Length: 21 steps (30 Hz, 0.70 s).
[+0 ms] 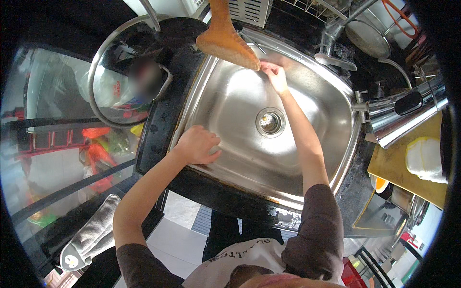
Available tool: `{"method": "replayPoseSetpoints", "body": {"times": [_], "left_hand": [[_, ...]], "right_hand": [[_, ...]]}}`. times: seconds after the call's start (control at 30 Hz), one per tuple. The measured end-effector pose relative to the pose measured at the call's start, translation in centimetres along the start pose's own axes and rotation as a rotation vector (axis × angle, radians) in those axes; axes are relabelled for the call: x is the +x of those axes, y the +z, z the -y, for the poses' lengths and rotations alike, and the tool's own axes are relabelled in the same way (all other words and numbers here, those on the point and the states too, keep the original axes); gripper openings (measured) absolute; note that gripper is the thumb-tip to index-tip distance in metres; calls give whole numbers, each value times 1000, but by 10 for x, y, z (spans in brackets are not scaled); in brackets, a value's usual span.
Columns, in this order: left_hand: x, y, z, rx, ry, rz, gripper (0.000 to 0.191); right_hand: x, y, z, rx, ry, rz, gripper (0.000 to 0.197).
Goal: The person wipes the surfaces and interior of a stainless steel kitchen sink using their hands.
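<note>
A stainless steel sink (237, 118) lies before me, with a round drain strainer (270, 122) in its floor. My left hand (198, 145) rests over the sink's near left rim, its fingers a little apart and nothing seen in them. Stretched across the basin, my right hand (276, 76) has bent fingertips against or close to the far wall. Whether those fingers hold anything small is not clear. A brown wooden-looking utensil (230, 46) with a broad flared end hangs over the far left edge, right beside my right fingertips.
A glass lid (126, 75) with a metal rim stands left of the sink. On the right are a chrome cylinder (403, 108), a cutting board (389, 162) and a white cloth (426, 160). A mesh strainer (369, 37) is behind. A grey towel (92, 234) hangs lower left.
</note>
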<state>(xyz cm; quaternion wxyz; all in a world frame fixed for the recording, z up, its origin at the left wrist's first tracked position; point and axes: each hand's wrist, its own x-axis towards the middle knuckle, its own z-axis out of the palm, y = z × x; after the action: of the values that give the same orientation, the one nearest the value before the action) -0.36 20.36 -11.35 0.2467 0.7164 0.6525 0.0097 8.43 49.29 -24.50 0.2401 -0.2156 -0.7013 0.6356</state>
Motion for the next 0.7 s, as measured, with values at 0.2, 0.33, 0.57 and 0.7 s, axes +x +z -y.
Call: {"method": "replayPoseSetpoints", "body": {"times": [0.2,0.33,0.57,0.7], "left_hand": [[0,0,-1,-14,-4,-16,25],[0,-2,-2,-3,-2,-3,24],[-4,2,2,-46,11,-70,24],[2,0,-3,-5,3,0,25]], "right_hand": [[8,0,53,212,-192,-104,30],[10,6,45,198,-194,-84,32],[-7,40,-28,828,462,-5,35],[6,39,-21,691,670,44,37]]}}
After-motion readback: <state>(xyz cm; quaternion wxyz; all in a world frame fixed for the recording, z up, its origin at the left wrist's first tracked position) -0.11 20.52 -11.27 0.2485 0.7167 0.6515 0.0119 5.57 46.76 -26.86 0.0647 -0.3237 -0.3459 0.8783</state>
